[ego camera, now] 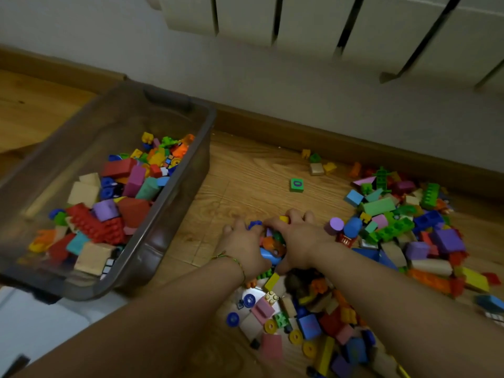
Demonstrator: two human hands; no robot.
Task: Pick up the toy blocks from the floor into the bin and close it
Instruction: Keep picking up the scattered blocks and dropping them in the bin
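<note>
Looking between the hands, what stays hidden?

Most of the clump of blocks (272,248). The left hand (242,248) and the right hand (298,240) curl in on it from either side with fingers bent over it. Only orange, blue and green bits show in the gap, plus a yellow piece under the right fingers. The clump sits on the wooden floor (245,173).

And the bin?

The bin (208,118) stands to the left, uncovered. It is tinted but see-through, and partly filled with blocks (114,203). Its left side is cut off by the frame edge. Something white (41,323) lies under its near end, and I cannot tell what it is.

What else lies around?

A big pile of blocks (403,222) spreads to the right, just beside the right hand. Another heap (313,323) lies below the forearms, which cover part of it. A green cube (296,184) lies alone beyond the hands. The radiator (327,20) above the baseboard (327,143) is blurred and cropped at the top. A thin thread bracelet (231,259) rings the left wrist.
</note>
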